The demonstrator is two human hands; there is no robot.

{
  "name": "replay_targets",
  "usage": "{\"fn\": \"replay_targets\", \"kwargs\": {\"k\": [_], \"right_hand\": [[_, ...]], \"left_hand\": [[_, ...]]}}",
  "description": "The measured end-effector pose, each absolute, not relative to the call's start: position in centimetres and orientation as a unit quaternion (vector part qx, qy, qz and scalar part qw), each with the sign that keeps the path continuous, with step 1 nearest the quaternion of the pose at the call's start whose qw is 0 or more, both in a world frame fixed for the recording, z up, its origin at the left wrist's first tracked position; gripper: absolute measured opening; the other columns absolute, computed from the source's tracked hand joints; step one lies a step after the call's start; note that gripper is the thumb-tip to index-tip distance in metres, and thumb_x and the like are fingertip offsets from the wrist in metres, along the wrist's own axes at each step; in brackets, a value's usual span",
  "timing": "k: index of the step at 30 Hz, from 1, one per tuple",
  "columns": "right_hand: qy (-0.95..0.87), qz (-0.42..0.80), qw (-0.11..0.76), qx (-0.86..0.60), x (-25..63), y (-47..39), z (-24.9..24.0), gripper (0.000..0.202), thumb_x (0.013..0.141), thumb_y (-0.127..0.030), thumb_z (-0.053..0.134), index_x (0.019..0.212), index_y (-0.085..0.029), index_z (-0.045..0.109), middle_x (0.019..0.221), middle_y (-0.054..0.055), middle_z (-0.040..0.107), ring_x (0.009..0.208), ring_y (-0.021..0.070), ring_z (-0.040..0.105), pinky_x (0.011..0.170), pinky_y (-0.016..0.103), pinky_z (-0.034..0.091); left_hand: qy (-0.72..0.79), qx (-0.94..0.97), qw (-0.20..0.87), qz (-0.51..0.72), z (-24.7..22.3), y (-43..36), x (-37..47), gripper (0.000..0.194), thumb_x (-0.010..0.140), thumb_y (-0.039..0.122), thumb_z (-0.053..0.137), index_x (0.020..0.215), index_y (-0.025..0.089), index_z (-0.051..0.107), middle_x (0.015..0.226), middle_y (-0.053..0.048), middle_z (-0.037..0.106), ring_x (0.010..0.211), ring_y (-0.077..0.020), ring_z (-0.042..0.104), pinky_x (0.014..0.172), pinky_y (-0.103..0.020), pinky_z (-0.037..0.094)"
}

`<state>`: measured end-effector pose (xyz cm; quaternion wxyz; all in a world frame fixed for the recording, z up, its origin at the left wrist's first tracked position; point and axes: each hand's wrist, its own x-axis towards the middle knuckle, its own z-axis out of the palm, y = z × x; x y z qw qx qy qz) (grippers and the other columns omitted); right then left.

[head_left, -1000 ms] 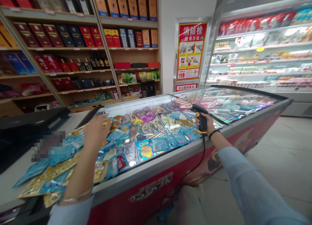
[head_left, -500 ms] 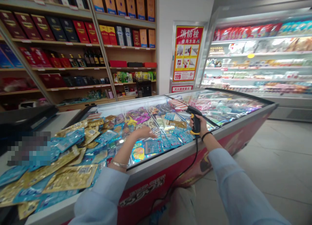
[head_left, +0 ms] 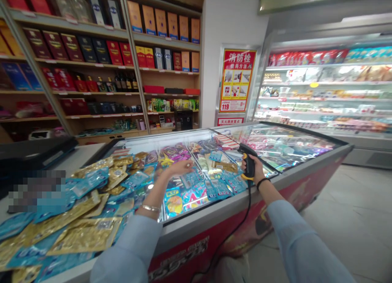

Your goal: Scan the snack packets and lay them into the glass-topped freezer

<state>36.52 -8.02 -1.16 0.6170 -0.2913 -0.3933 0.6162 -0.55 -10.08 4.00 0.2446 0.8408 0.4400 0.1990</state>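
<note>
Right hand [head_left: 257, 167]: one black-and-yellow scanner [head_left: 250, 168], our fingers wrapped around its grip, black cord [head_left: 248, 203] hanging below. Left hand [head_left: 182, 167]: one blue packet [head_left: 190, 180], pinched above the glass-topped freezer [head_left: 208, 216]. Hands apart. Also listed by us: blue row packets [head_left: 219, 189], near the scanner; gold packets [head_left: 87, 236], heaped left; wall poster [head_left: 234, 81], red and yellow.

On the red-and-yellow wall poster [head_left: 234, 82] we read 消防栓, 使用方法 and 119; on the red sign [head_left: 230, 121] below it, 灭火器放置点.
</note>
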Motion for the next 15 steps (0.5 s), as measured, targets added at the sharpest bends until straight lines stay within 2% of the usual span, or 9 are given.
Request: {"fn": "replay_targets", "kwargs": {"k": [2, 5, 9, 12, 15], "right_hand": [[-0.397, 0.604, 0.627, -0.291, 36.1, -7.4, -1.1, 0.026, 0.068, -0.044, 0.064, 0.076, -0.021, 0.056, 0.052, -0.003, 0.052, 0.04, 0.0122, 0.05, 0.034, 0.022, 0.04], [-0.419, 0.593, 0.633, -0.269, 34.4, -6.4, -0.8, 0.027, 0.069, -0.046, 0.063, 0.077, -0.021, 0.055, 0.053, -0.003, 0.052, 0.039, 0.0123, 0.05, 0.034, 0.023, 0.041], [-0.444, 0.616, 0.609, -0.227, 30.1, -5.8, 0.5, 0.028, 0.069, -0.048, 0.063, 0.077, -0.022, 0.055, 0.052, -0.004, 0.05, 0.038, 0.0117, 0.048, 0.033, 0.023, 0.039], [-0.459, 0.637, 0.582, -0.211, 26.6, -5.5, 1.7, 0.029, 0.07, -0.048, 0.063, 0.077, -0.021, 0.056, 0.052, -0.003, 0.051, 0.038, 0.0116, 0.047, 0.033, 0.022, 0.036], [-0.478, 0.637, 0.57, -0.204, 24.2, -5.2, 2.4, 0.029, 0.071, -0.048, 0.062, 0.08, -0.02, 0.057, 0.051, -0.003, 0.052, 0.039, 0.0122, 0.048, 0.033, 0.023, 0.036]], "left_hand": [[0.489, 0.793, 0.187, 0.312, 4.0, -8.9, -0.5, 0.012, 0.076, 0.028, 0.05, 0.067, 0.02, 0.045, 0.061, 0.003, 0.044, 0.061, -0.0131, 0.043, 0.061, -0.024, 0.036], [0.541, 0.699, 0.125, 0.45, 3.6, -8.0, -0.6, 0.009, 0.079, 0.02, 0.042, 0.075, 0.019, 0.049, 0.063, 0.003, 0.048, 0.061, -0.0131, 0.047, 0.065, -0.025, 0.038], [0.555, 0.658, 0.097, 0.5, 2.8, -7.8, -1.6, 0.026, 0.082, 0.014, 0.033, 0.081, 0.019, 0.059, 0.072, -0.001, 0.06, 0.068, -0.0154, 0.056, 0.074, -0.028, 0.043], [0.555, 0.644, 0.063, 0.522, 2.7, -7.8, -2.8, 0.035, 0.081, 0.011, 0.032, 0.085, 0.018, 0.065, 0.089, -0.006, 0.067, 0.087, -0.0198, 0.063, 0.086, -0.033, 0.045], [0.556, 0.618, 0.013, 0.555, 3.1, -7.7, -3.7, 0.042, 0.078, 0.007, 0.033, 0.101, 0.018, 0.067, 0.111, -0.01, 0.066, 0.106, -0.0231, 0.061, 0.097, -0.037, 0.044]]}}
